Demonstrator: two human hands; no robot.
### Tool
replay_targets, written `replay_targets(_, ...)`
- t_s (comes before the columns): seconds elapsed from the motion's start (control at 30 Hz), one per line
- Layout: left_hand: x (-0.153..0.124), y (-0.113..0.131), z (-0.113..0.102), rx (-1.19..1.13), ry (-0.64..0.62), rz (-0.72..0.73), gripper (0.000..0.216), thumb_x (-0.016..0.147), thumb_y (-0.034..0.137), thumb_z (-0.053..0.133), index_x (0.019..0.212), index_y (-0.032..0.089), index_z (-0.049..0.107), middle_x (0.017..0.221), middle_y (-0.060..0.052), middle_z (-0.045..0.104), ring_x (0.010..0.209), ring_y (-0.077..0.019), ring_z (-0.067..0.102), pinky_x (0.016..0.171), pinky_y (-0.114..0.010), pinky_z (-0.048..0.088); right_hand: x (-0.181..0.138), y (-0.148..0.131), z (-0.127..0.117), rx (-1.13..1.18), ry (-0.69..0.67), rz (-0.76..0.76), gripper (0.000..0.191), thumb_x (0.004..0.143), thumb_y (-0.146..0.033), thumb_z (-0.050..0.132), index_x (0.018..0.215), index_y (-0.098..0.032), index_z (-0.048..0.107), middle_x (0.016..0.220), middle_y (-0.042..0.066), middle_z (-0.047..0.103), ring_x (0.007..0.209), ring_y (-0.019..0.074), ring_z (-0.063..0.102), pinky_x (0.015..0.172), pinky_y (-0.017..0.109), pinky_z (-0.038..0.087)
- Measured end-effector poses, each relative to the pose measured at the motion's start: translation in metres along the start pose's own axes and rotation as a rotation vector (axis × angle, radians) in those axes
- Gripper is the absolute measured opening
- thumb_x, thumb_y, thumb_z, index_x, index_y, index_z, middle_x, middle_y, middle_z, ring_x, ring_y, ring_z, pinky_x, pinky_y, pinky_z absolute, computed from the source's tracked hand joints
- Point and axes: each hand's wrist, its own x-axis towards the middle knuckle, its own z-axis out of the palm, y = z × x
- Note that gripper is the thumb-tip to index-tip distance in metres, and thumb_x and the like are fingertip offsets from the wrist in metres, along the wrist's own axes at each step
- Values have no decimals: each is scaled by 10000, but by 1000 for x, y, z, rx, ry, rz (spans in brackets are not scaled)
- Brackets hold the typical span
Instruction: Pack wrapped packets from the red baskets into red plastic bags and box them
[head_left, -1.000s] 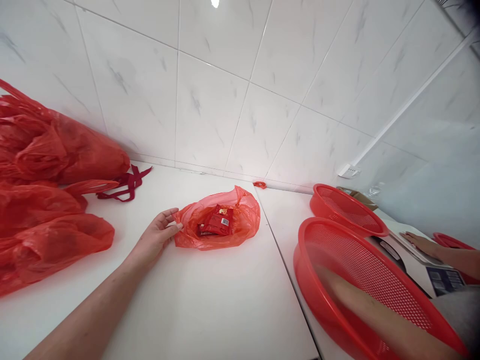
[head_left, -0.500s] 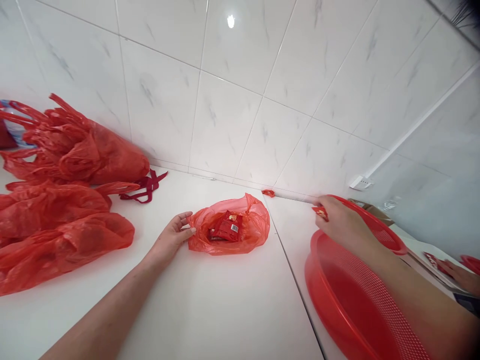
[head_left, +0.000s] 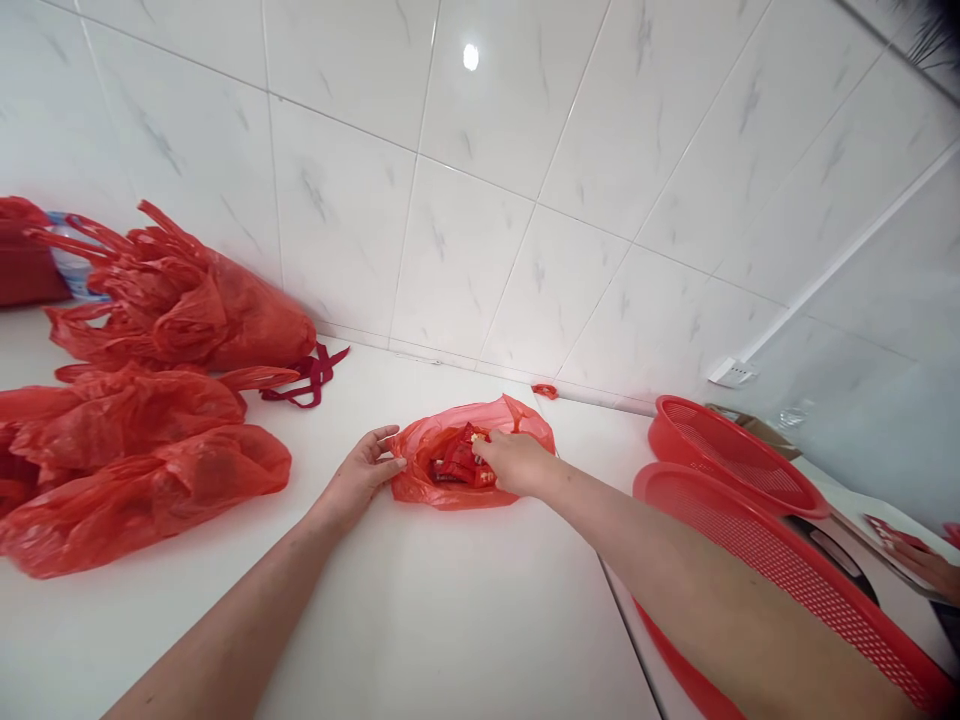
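A red plastic bag (head_left: 442,495) lies on the white table with its mouth spread, and several red packets (head_left: 457,458) show inside. My left hand (head_left: 369,465) is at the bag's left end, thumb and fingers closed on the edge of its rim. Reaching over the right side of the bag, my right hand (head_left: 517,460) has its fingers down among the packets. They appear closed on a small red packet (head_left: 487,478), partly hidden under the hand.
Filled red bags (head_left: 150,490) and a bundle of red bags (head_left: 225,310) lie at left. Two red perforated baskets (head_left: 739,460) stand at right, near a scale. Another person's hand (head_left: 926,565) is at far right. A tiled wall runs behind, with a red scrap (head_left: 545,391) beside it.
My right hand has moved left from beside the baskets into the open bag, bringing a red packet. My left hand stays at the bag's rim. The view has shifted slightly.
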Motion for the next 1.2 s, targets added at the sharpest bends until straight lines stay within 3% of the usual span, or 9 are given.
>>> replay_targets(0.1, 0, 0, 0, -3, -1, 3, 594, 656, 292, 739, 1199, 246, 503, 1145, -67, 586, 915, -190, 632, 812, -359, 512, 15, 6, 2, 38, -47, 118, 256, 699, -225, 647, 952, -232, 607, 821, 23, 590, 566, 140, 525, 526, 261, 352)
replay_targets(0.17, 1, 0, 0, 1, 5, 0, 599, 656, 280, 738, 1203, 233, 497, 1129, -70, 588, 917, -189, 629, 816, -354, 507, 23, 10, 0, 46, 11, 212, 209, 745, -252, 608, 949, -203, 609, 880, 63, 600, 653, 176, 561, 565, 281, 381)
replay_targets(0.3, 1, 0, 0, -12, 6, -5, 608, 648, 270, 751, 1197, 227, 491, 1063, -48, 608, 869, -166, 626, 800, -328, 499, 31, 10, 4, 35, 237, 433, 270, 821, -205, 502, 1077, -148, 566, 1140, 160, 523, 1016, 278, 504, 760, 353, 399)
replay_targets(0.5, 3, -4, -1, -49, 13, -8, 615, 651, 242, 764, 1192, 212, 472, 958, -22, 620, 789, -123, 611, 765, -280, 487, 16, 2, 49, 125, 803, 678, 325, 810, -134, 482, 1116, -203, 567, 1216, 118, 492, 1125, 260, 421, 876, 359, 345)
replay_targets(0.63, 3, -3, 1, -44, 32, -7, 643, 643, 236, 771, 1203, 195, 459, 922, -26, 622, 794, -133, 612, 780, -292, 483, 4, 9, 82, 227, 859, 805, 450, 794, -155, 499, 1243, -194, 491, 1242, 134, 503, 1128, 287, 434, 862, 380, 338)
replay_targets(0.8, 1, -3, 1, 65, 42, -7, 641, 680, 287, 738, 1233, 195, 427, 794, 6, 620, 752, -129, 605, 750, -279, 478, 0, 31, 106, 622, 714, 842, 296, 817, -173, 435, 1077, -201, 575, 961, 95, 640, 899, 250, 549, 714, 340, 358)
replay_targets(1.0, 27, 11, -6, 337, 179, 50, 506, 660, 319, 699, 1105, 164, 512, 723, 18, 593, 596, -120, 566, 560, -241, 434, -2, 36, 111, 825, 814, 751, 160, 835, -302, 425, 760, -222, 543, 785, 36, 628, 756, 209, 557, 646, 306, 383)
replay_targets(1.07, 41, 31, -1, 414, 249, 130, 464, 637, 284, 687, 1054, 149, 532, 687, 25, 578, 550, -111, 540, 528, -239, 420, 0, 35, 101, 871, 920, 726, 175, 850, -321, 403, 786, -218, 528, 825, 40, 626, 790, 200, 558, 693, 305, 405)
replay_targets(1.2, 62, 91, 28, 499, 325, 368, 419, 615, 211, 660, 1018, 148, 564, 774, 0, 602, 586, -107, 558, 563, -249, 446, -1, 36, 60, 1043, 1328, 693, 177, 832, -358, 460, 848, -199, 534, 986, 86, 604, 956, 211, 538, 809, 325, 413)
